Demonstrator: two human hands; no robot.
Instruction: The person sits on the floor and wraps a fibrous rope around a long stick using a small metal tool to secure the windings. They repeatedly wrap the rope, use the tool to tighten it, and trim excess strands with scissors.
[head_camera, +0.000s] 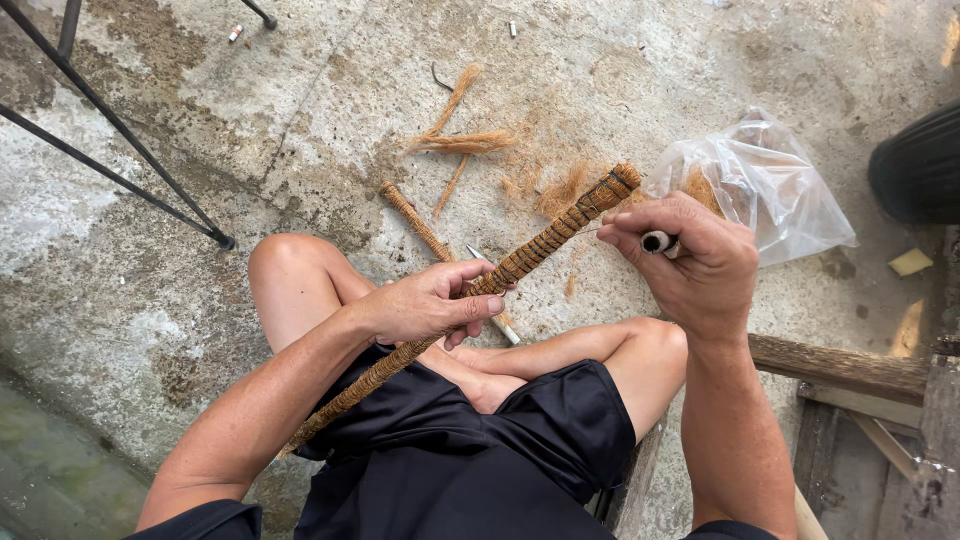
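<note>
My left hand grips the middle of a long stick wrapped in brown coir fibre, which slants from my lap up to the right. My right hand is closed on a small spool with a white end, held close to the upper part of the stick. A thin thread seems to run from the spool to the wrapping. My knees and dark shorts lie below the stick.
A second wrapped stick and a small blade lie on the concrete floor among loose fibre tufts. A clear plastic bag of fibre sits right. Black metal legs stand left, a dark bin far right, wooden pieces lower right.
</note>
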